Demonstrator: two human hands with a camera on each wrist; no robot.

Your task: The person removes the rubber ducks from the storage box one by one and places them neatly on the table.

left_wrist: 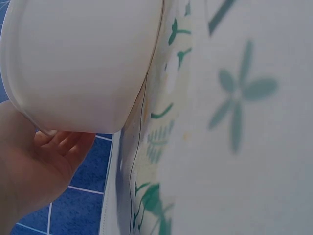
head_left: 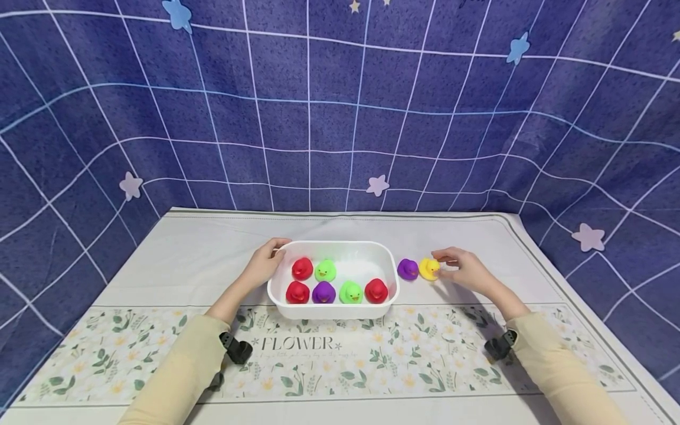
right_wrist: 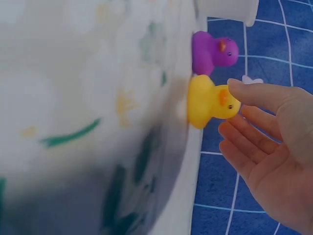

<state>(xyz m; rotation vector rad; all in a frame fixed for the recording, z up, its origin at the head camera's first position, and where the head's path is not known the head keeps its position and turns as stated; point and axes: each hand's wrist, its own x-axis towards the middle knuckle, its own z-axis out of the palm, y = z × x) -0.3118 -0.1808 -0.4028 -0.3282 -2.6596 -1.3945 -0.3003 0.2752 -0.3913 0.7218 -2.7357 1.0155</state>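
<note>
A white plastic bin [head_left: 332,311] stands on the table, with several rubber ducks inside: red ducks [head_left: 302,268], green ducks [head_left: 326,271] and a purple duck [head_left: 323,293]. My left hand [head_left: 264,262] grips the bin's left end, thumb at the rim; in the left wrist view its fingers [left_wrist: 78,147] pass behind the bin wall. Just right of the bin, a second purple duck [head_left: 407,269] and a yellow duck [head_left: 428,268] sit side by side on the table. At the yellow duck's head is my right hand [head_left: 467,270], thumb and fingers spread around it; firm contact cannot be made out.
A white tablecloth [head_left: 212,236] with a floral band [head_left: 297,366] covers the table. Behind it hangs a blue curtain [head_left: 329,130] with a grid and stars. Dark straps with small devices [head_left: 236,348] sit on both wrists.
</note>
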